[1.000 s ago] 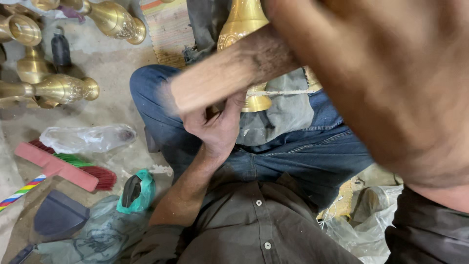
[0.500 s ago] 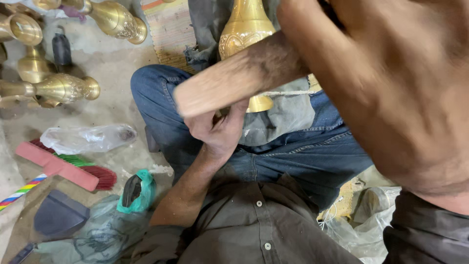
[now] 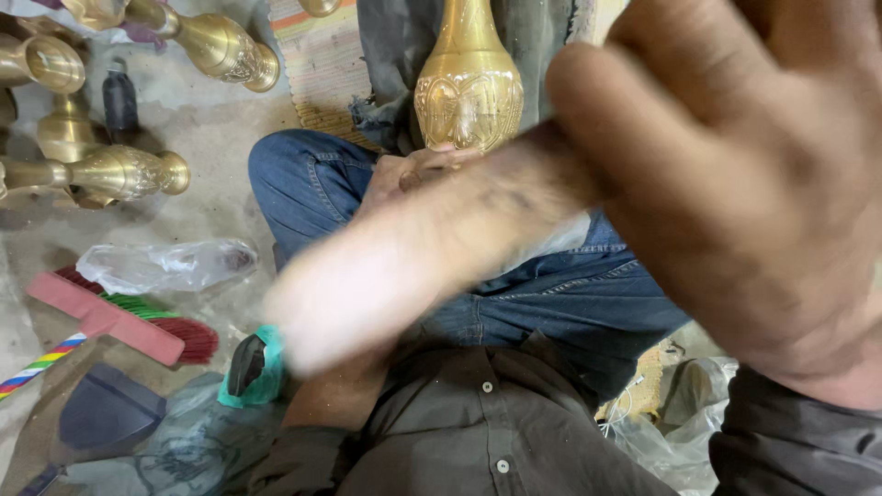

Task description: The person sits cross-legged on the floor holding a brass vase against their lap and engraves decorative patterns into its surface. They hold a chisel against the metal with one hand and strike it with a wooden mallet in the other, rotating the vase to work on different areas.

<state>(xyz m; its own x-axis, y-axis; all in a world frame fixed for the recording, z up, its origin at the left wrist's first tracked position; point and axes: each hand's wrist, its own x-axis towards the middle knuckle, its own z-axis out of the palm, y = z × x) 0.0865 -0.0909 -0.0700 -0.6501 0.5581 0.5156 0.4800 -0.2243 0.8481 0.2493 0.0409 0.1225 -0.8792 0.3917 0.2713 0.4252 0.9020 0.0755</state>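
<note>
My right hand (image 3: 735, 193) is raised very near the camera, blurred and huge, palm toward me with the fingers apart and nothing in it. One of its fingers (image 3: 395, 276) stretches down-left across the middle of the view. Behind it a tall engraved brass vase (image 3: 469, 87) stands upright between my blue-jeaned legs (image 3: 303, 174). My left hand (image 3: 404, 176) curls against the vase's lower body, partly hidden by the blurred finger. My left forearm (image 3: 335, 400) runs up from my dark shirt.
Several brass vases lie and stand on the grey floor at the left (image 3: 119, 170), (image 3: 220, 46). Near them are a small dark bottle (image 3: 119, 96), a clear plastic bag (image 3: 165, 264), a red brush (image 3: 119, 321), a teal cloth (image 3: 262, 367) and a striped mat (image 3: 322, 55).
My left hand has moved up from my lap to the vase's lower body. My right hand has swung closer to the camera and lower, its finger now crossing the middle.
</note>
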